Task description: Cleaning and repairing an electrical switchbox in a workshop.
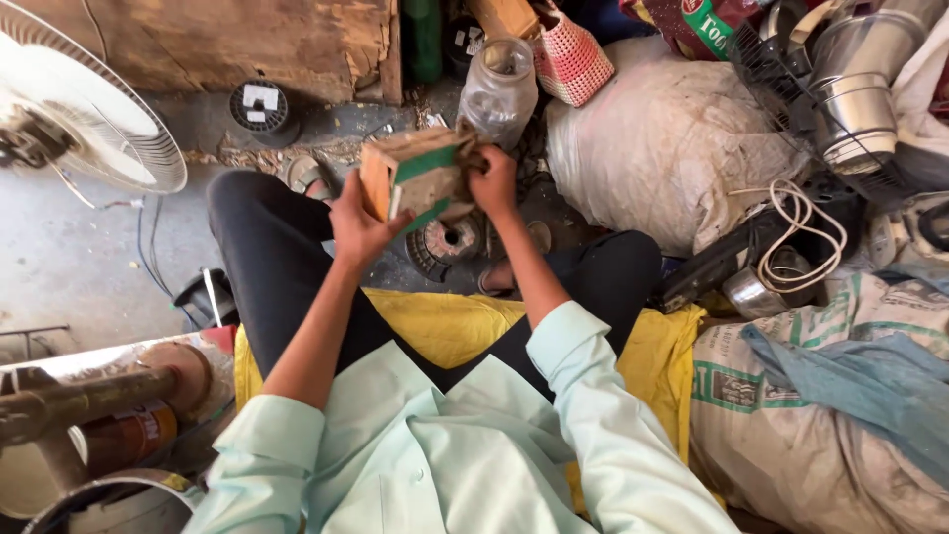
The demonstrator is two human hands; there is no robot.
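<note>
I hold a small wooden block-shaped former (415, 176) with green tape bands in front of me, above my knees. My left hand (358, 225) grips its near left side from below. My right hand (492, 180) pinches its right end with closed fingers. Below the block, on the floor between my feet, lies a round metal motor part (445, 243) with copper-coloured windings. I sit on a yellow cloth (450, 324), in dark trousers and a pale green shirt.
A fan guard (94, 114) is at the upper left, a wire spool (259, 107) by a wooden board, a clear plastic jar (499, 87) behind the block. Big sacks (662, 138) and metal vessels (855, 94) crowd the right. A rusty pipe (89, 400) is at the lower left.
</note>
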